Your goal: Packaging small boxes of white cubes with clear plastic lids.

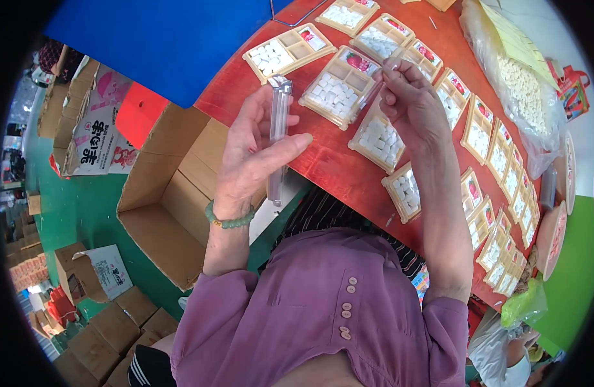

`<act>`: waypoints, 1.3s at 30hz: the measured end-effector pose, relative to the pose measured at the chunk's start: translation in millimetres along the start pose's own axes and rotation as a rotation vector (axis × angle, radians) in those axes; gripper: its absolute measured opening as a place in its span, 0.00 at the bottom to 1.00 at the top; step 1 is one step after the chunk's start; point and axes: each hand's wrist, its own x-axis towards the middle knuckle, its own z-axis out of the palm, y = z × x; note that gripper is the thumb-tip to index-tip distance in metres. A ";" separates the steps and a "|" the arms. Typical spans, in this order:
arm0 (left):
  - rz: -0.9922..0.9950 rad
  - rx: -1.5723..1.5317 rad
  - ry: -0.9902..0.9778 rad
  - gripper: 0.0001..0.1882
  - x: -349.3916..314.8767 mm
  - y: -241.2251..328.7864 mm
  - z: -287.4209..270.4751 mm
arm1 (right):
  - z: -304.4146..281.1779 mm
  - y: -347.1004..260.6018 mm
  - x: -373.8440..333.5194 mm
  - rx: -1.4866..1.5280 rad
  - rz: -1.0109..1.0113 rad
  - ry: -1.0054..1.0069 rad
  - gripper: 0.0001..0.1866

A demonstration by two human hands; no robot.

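Observation:
My left hand (258, 145) is wrapped round a slim stack of clear plastic pieces (279, 122), held upright and seen edge-on in front of the table's edge. My right hand (410, 93) has its fingertips pinched together above the right side of a beige compartment tray (342, 87). What the fingertips hold, if anything, is too small and glassy to make out. White pieces fill the tray's large compartment, and a card with a red strawberry lies in a smaller one. Below my right hand, another tray (377, 142) of white pieces is partly covered by the wrist.
More such trays stand in rows on the red table (329, 168). A clear bag (523, 97) of white pieces lies at the far right, with pink round containers (552, 238) below it. On the left are an open cardboard box (161, 193) and a blue panel (161, 45).

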 end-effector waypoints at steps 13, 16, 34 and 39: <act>0.135 0.594 -0.074 0.43 3.5 -10.6 5.5 | -1.0 8.8 26.8 -0.095 0.123 0.064 0.04; 0.201 0.834 -0.113 0.46 2.7 -3.1 11.9 | -0.1 5.5 24.6 -0.198 0.147 0.067 0.06; 0.362 1.162 -0.174 0.44 11.9 -14.7 19.0 | 6.5 20.8 17.6 -1.544 -0.336 0.216 0.20; 0.399 1.199 -0.182 0.43 12.1 -15.2 17.6 | 14.4 24.8 14.3 -1.654 -0.348 0.214 0.15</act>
